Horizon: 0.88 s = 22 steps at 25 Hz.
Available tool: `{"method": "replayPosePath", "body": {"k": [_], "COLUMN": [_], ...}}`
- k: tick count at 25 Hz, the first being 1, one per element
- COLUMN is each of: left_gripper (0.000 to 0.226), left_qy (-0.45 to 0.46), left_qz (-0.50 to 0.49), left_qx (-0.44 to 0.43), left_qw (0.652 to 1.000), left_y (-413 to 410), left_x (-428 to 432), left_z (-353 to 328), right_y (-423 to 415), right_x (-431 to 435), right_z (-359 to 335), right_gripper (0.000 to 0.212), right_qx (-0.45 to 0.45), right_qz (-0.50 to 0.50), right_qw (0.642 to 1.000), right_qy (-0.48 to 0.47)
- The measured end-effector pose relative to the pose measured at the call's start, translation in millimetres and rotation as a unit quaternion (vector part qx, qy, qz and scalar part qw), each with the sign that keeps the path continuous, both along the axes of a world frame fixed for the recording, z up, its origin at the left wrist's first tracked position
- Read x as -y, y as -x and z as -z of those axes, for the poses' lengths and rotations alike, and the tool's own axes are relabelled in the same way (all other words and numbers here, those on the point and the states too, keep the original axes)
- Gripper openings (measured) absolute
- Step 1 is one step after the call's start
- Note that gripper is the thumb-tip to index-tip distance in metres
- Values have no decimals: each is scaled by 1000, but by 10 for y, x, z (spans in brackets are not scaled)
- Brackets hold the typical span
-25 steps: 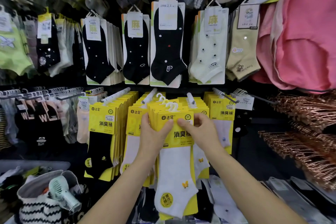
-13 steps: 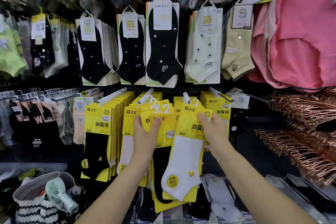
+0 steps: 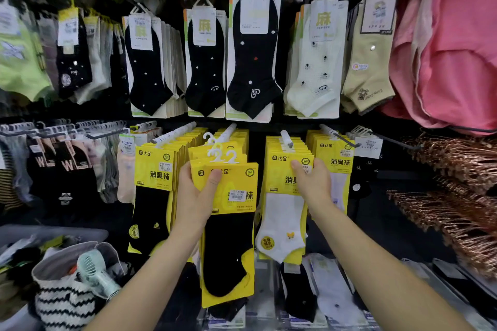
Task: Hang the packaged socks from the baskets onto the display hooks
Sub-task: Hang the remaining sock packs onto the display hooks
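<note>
My left hand (image 3: 197, 196) grips a stack of yellow sock packs (image 3: 231, 223) at its upper left, thumb across the front; a black sock faces out and white plastic hangers stick up at the top. My right hand (image 3: 313, 183) pinches the upper right of a yellow pack with a white sock (image 3: 282, 220). That pack hangs at the front of a row of matching packs under a white display hook (image 3: 286, 140). Whether its hanger sits on the hook is hidden. More yellow packs (image 3: 153, 169) hang on the hook to the left.
Above, a row of black, white and beige sock packs (image 3: 252, 62) hangs. Copper hangers (image 3: 457, 196) jut out at the right under pink garments (image 3: 457, 48). A striped bag (image 3: 67, 301) holding a mint hand fan (image 3: 94, 271) sits at the lower left.
My right hand took the white sock pack off the front of the stack and carried it right and up to the hook's row. The stack in my left hand now shows a black sock.
</note>
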<state>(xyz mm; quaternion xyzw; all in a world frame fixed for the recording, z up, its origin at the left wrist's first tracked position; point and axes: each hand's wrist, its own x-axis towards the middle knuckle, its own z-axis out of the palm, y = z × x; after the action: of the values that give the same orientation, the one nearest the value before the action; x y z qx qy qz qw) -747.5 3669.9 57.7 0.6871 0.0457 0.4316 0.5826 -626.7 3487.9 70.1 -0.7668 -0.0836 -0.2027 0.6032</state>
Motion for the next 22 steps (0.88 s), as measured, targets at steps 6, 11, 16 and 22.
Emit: {"method": "replayPosePath", "body": {"k": [6,11,16,22], "left_gripper": [56,74,84,77], "left_qy": [-11,2,14,-2], "left_qz": [36,52,75,82], "left_qx": [-20,-29,-46,-64], "left_qw": [999,998,996,995], "left_y": [-120,-181,-241,-279], "left_x": [168,357,539,533], "left_z": [-44,-102,-63,-63], "right_y": [-154,83,437,370], "right_x": [17,143,46,168], "right_z": [-33,-13,1,-8], "right_gripper": [39,39,39,20], "right_qx": [-63,46,71,12], "right_qz": [22,7,-127,-139], "right_qw": [997,999,988,990], "right_qy": [33,-27,58,-7]}}
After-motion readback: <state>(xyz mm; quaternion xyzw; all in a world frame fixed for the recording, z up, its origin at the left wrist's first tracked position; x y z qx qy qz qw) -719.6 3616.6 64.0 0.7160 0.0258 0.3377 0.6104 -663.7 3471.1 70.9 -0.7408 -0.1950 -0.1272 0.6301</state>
